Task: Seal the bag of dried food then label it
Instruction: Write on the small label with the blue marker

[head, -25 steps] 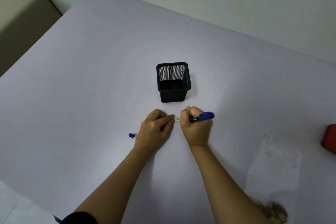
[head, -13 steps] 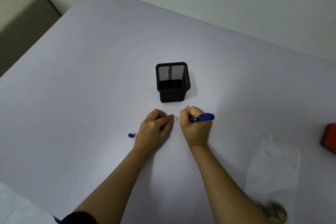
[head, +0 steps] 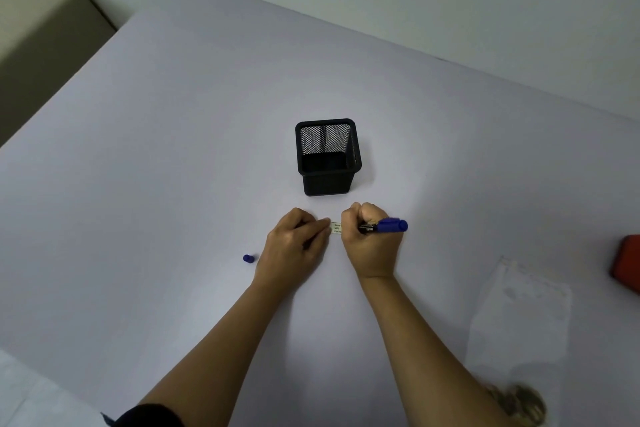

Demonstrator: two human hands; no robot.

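label [head: 336,228] flat on surface [head: 173,166] between both hands | left hand [head: 294,239] fingers pressed on its edge | right hand [head: 370,243] fisted around blue marker [head: 384,226] | bag [head: 519,315] well right | pen holder [head: 327,156] behind | cap [head: 248,258] left

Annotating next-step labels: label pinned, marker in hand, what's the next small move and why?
Probably keep writing on the label: the left hand pins its left end flat on the table, and the right hand grips the uncapped marker, tip end toward it. The cap lies aside and the bag waits untouched, so capping and sticking likely come later.
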